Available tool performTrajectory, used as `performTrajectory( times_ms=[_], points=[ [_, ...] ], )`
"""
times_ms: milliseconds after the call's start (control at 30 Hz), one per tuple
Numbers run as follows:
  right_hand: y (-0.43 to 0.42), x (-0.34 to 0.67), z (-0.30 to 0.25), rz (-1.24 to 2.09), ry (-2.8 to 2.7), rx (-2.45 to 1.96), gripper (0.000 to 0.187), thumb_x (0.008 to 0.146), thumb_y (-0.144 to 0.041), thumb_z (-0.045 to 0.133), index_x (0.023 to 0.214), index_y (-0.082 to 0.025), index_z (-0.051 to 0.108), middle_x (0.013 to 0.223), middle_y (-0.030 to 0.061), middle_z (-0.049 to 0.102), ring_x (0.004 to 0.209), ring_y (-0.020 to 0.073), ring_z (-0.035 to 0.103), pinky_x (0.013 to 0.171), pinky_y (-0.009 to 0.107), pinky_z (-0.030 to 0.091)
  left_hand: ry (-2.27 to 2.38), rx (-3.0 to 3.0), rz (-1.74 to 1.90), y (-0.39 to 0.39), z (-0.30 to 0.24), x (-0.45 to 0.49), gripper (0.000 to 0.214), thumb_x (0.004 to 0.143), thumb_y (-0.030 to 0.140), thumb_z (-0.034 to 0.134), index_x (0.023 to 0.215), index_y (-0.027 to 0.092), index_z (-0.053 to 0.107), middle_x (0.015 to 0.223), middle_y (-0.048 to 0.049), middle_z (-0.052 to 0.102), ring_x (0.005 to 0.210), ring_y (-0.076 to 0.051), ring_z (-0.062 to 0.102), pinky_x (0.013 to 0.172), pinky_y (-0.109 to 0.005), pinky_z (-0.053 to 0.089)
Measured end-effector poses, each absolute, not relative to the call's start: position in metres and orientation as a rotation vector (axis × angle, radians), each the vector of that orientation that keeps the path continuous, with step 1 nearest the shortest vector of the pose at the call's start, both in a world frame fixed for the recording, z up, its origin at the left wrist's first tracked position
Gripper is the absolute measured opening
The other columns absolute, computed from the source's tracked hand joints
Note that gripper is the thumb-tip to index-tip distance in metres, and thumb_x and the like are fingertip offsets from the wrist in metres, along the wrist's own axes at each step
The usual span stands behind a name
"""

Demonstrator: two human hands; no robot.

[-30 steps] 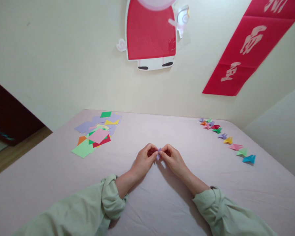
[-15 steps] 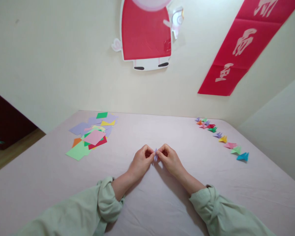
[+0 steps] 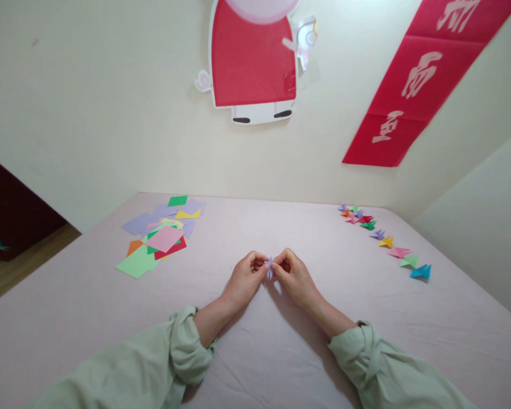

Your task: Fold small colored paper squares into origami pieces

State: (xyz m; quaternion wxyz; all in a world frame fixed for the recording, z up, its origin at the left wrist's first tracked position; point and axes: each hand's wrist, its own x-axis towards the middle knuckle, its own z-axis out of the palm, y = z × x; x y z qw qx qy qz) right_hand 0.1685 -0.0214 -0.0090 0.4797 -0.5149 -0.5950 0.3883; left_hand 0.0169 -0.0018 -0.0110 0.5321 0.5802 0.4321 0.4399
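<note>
A small folded piece of light purple paper [image 3: 269,269] is pinched between my two hands, just above the middle of the bed-like pink surface [image 3: 255,352]. My left hand [image 3: 247,275] grips its left side between thumb and forefinger. On the opposite side, my right hand [image 3: 294,275] pinches it the same way. The fingertips nearly meet and cover part of the paper, so its full shape is hidden. Pointed ends show below the fingertips.
Loose coloured paper sheets [image 3: 165,239] lie in an overlapping pile at the left. Along the right runs a row of folded paper figures, with a blue one [image 3: 421,272] nearest. A wall with a red cutout figure [image 3: 253,57] and a red banner [image 3: 421,74] stands behind.
Both hands stay in nearly the same place, still pinching the purple paper. The view has shifted very slightly.
</note>
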Motion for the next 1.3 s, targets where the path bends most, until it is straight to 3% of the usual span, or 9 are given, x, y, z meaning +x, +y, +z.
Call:
performTrajectory(
  times_ms=[200, 367, 700, 967, 1300],
  points=[
    [-0.021, 0.167, -0.008, 1.016, -1.409, -1.195, 0.017, 0.083, -0.034, 0.06, 0.085, -0.021, 0.049, 0.075, -0.0014, 0.056, 0.065, 0.0143, 0.056, 0.061, 0.027, 0.045, 1.037, 1.345, 1.061, -0.001, -0.009, 0.017, 0.013, 0.075, 0.027, 0.064, 0.08, 0.016, 0.058, 0.077, -0.0005, 0.062, 0.07, -0.013, 0.059, 0.067, -0.025, 0.047],
    [-0.022, 0.167, -0.005, 1.008, -1.525, -1.272, 0.017, 0.086, -0.033, 0.054, 0.076, -0.02, 0.052, 0.068, -0.0019, 0.056, 0.062, 0.0138, 0.053, 0.06, 0.026, 0.041, 1.022, 1.383, 1.057, -0.001, -0.008, 0.016, 0.009, 0.077, 0.024, 0.062, 0.079, 0.017, 0.056, 0.076, 0.0, 0.061, 0.071, -0.013, 0.058, 0.068, -0.025, 0.046],
    [-0.026, 0.165, 0.0, 1.046, -1.577, -1.266, 0.019, 0.089, -0.034, 0.05, 0.075, -0.021, 0.049, 0.058, -0.0052, 0.051, 0.053, 0.0128, 0.047, 0.054, 0.025, 0.037, 1.027, 1.473, 1.035, -0.002, 0.0, 0.015, 0.016, 0.081, 0.03, 0.06, 0.073, 0.016, 0.058, 0.069, 0.0019, 0.056, 0.066, -0.012, 0.05, 0.064, -0.024, 0.04],
    [-0.025, 0.164, 0.005, 1.007, -1.57, -1.264, 0.032, 0.091, -0.04, 0.047, 0.065, -0.021, 0.049, 0.061, -0.0029, 0.049, 0.06, 0.0143, 0.046, 0.059, 0.026, 0.036, 1.026, 1.401, 1.063, -0.002, 0.0, 0.015, 0.017, 0.08, 0.03, 0.06, 0.069, 0.016, 0.057, 0.064, 0.0022, 0.055, 0.064, -0.012, 0.05, 0.064, -0.024, 0.04],
    [-0.025, 0.164, 0.001, 1.081, -1.529, -1.257, 0.026, 0.087, -0.039, 0.052, 0.068, -0.022, 0.048, 0.061, -0.0037, 0.047, 0.058, 0.0142, 0.044, 0.057, 0.027, 0.035, 1.003, 1.374, 1.017, -0.001, -0.003, 0.016, 0.015, 0.076, 0.03, 0.062, 0.074, 0.016, 0.058, 0.068, 0.0019, 0.057, 0.065, -0.011, 0.051, 0.064, -0.024, 0.04]
  ],
)
